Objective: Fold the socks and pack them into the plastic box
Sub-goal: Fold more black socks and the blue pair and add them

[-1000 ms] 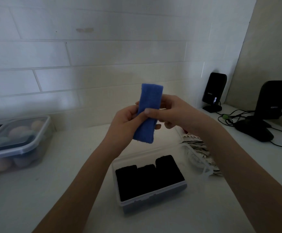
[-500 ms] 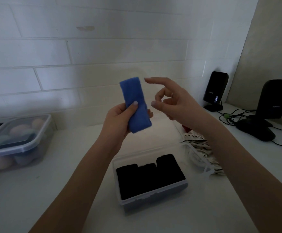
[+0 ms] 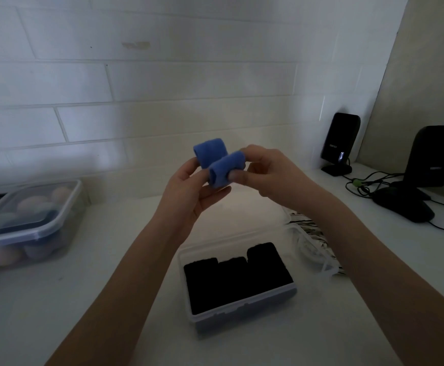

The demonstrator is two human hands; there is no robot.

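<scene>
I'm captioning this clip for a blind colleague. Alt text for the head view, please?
Two hands, left hand and right hand, fold a blue sock above an open plastic box packed with black socks.

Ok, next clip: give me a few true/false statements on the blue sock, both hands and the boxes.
1. Both hands hold the blue sock. True: the left hand and right hand grip it.
2. The blue sock lies in the open plastic box. False: it is held above it.
3. The open plastic box holds black socks. True.
4. The lidded box at far left is open. False: its lid is on.
</scene>
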